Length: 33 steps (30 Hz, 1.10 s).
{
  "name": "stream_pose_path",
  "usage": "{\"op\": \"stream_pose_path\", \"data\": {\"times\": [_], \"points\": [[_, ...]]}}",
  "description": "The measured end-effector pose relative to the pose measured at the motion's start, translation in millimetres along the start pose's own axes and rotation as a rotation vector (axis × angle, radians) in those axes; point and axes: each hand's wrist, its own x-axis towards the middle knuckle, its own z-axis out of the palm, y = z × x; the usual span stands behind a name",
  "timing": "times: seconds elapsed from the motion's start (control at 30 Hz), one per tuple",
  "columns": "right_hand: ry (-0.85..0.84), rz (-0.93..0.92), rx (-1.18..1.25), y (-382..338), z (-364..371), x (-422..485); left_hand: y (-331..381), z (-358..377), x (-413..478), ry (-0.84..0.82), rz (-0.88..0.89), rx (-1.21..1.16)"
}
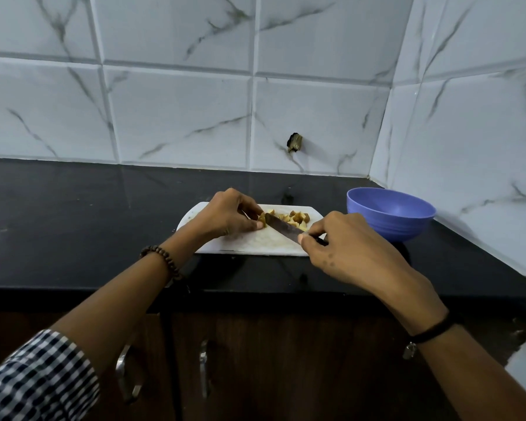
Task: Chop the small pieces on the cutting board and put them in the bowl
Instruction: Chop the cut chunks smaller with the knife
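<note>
A white cutting board point(249, 243) lies on the black counter. Several small yellow-brown pieces point(295, 217) are heaped at its far side. My right hand point(349, 253) grips the dark handle of a knife point(283, 228), whose blade slants up-left across the board with its tip at the pieces. My left hand point(225, 215) rests on the board's left part, and its thumb and fingers pinch a piece right at the blade tip. A blue bowl point(390, 212) stands just right of the board, and what I see of its inside looks bare.
The black counter point(88, 223) runs left and ends at a front edge near me. Marble-look tiled walls close the back and right side; a dark hole point(295, 142) marks the back wall. Brown cabinet doors with metal handles point(204, 369) sit below.
</note>
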Motion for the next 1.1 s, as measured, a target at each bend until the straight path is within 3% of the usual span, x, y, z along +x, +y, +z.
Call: {"op": "stream_pose_path", "data": {"times": [0.53,1.1], "points": [[0.002,0.030,0.012,3.9,-8.6,0.6,-7.4,-4.1,6.0,-0.077,-0.084,-0.225],[-0.032,0.022,0.107,8.6,-4.4,-1.2,-6.2,-21.4,13.6,-0.265,-0.101,-0.271]]}}
